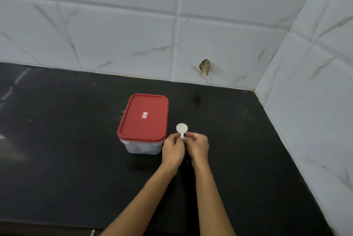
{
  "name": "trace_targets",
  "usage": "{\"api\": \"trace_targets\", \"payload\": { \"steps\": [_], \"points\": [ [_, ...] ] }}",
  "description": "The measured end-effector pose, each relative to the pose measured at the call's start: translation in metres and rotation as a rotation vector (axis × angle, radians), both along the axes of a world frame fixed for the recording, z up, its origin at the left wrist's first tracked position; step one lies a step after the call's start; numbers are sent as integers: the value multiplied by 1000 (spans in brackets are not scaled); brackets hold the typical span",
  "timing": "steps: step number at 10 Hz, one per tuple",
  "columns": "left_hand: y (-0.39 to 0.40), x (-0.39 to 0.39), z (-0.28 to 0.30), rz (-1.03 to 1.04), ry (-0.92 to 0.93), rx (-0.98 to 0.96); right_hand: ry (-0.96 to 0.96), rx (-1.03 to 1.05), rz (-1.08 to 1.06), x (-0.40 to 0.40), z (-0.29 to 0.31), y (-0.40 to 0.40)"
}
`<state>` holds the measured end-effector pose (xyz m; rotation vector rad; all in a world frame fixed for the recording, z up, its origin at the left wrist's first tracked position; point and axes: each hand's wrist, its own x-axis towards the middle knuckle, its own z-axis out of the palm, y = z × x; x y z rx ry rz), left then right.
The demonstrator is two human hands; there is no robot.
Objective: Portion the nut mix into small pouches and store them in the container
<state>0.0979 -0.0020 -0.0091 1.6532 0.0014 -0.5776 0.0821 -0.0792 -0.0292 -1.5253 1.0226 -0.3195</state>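
Observation:
A clear plastic container [142,147] with a red lid [143,117] pressed on stands on the black counter, left of my hands. White shapes show dimly through its wall. A small white scoop [181,128] sticks up between my hands, round bowl on top. My left hand [173,150] and my right hand [197,146] both pinch its short handle, fingertips meeting just right of the container's front corner. No nut mix or loose pouch is in view.
The black counter [66,140] runs to a white marbled tile wall at the back and on the right, forming a corner [255,90]. A rough hole [205,66] marks the back wall. A small pale object [92,233] lies at the counter's front edge.

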Motion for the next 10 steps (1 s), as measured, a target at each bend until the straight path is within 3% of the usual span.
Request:
{"api": "trace_targets", "payload": {
  "steps": [10],
  "points": [
    [16,-10,-11,21,-21,61,-45,-128,46,-12,-21,19]
  ]
}}
